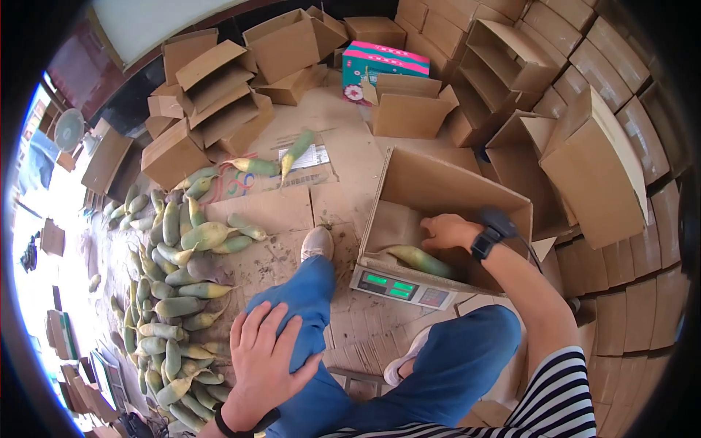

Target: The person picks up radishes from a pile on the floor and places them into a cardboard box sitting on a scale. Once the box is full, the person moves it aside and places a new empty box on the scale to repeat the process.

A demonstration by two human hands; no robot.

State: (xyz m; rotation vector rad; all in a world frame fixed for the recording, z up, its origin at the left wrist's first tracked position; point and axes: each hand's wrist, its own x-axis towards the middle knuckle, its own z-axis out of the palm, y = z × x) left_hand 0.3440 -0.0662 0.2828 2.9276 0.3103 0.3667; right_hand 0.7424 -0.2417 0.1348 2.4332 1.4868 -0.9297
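My left hand (266,361) lies spread on my left knee, holding nothing. Inside an open cardboard box (453,179) at centre right is my right hand (449,232), its fingers curled near the inner wall; what they hold, if anything, is hidden. Just below that hand, a green radish (418,260) with a pale yellow tip lies on the box's bottom. The box rests on a scale, whose display panel (388,285) shows green digits along the near edge. To the left, a large pile of green radishes (171,306) covers the floor.
Two loose radishes (255,166) lie on flattened cardboard ahead. Open empty boxes (219,87) stand at the back left, and a teal and pink box (387,64) at the back centre. Stacked cartons (606,66) line the right side. A fan (69,130) stands far left.
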